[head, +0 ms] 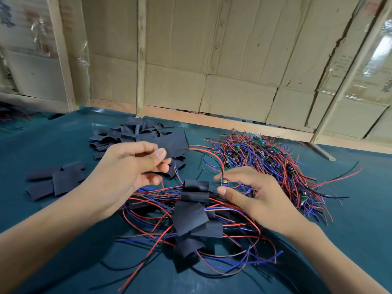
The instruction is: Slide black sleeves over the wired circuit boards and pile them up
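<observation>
Two hands over a dark teal table mat [53, 145]. Left hand [127, 168] pinches a flat black sleeve [171, 144]; right hand [254, 194] pinches a small wired circuit board [224, 181]. Sleeved pile [195, 219] at 6 o'clock, loose sleeves [127, 132] at 11, bare boards [271, 160] at 2. Cardboard wall [212, 60] behind.

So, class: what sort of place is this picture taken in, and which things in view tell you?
Probably a small hand-assembly workshop for electronics. A heap of wired circuit boards, a pile of black sleeves and flattened cardboard walls around a green worktable suggest it.
</observation>
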